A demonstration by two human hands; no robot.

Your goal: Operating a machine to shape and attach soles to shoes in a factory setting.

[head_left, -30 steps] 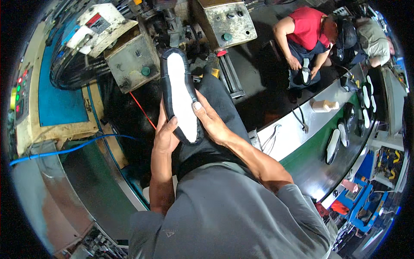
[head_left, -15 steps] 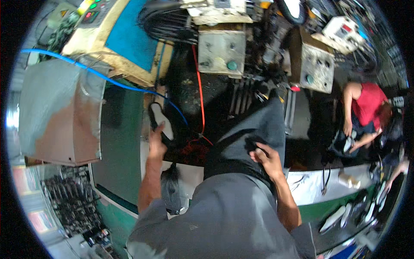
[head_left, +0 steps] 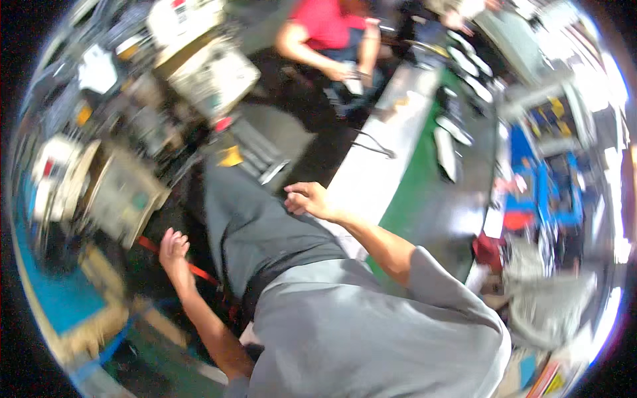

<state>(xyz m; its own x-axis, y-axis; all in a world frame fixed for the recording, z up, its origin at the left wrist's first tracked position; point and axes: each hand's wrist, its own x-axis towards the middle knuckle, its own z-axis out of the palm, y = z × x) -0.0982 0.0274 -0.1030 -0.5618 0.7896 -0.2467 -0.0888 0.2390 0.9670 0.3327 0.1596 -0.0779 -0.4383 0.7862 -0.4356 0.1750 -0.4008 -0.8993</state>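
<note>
My left hand (head_left: pixel 174 251) is raised beside an orange-red hose (head_left: pixel 203 273). Its fingers are loosely bent and slightly apart, with nothing visible in them. Just beyond it stands a worn grey control box (head_left: pixel 121 194). Above the dark trousers (head_left: pixel 255 225) on my lap hovers my right hand (head_left: pixel 310 201). Its fingers curl loosely with gaps between them, and I see nothing held there. A long white strip of work surface (head_left: pixel 371 169) runs past that hand, edged by a green band (head_left: pixel 411 179).
A person in a red top (head_left: pixel 323 26) sits ahead, holding a white-soled shoe (head_left: pixel 353 82). Several shoes (head_left: pixel 446 154) lie along the grey bench at the right. A thin dark strap (head_left: pixel 373 147) rests on the white strip. Blue crates (head_left: pixel 541 189) stand farther right.
The view has swung to the right. My left hand, which was at a black-and-white shoe on the left, has come away from it empty. My right hand stays over my lap.
</note>
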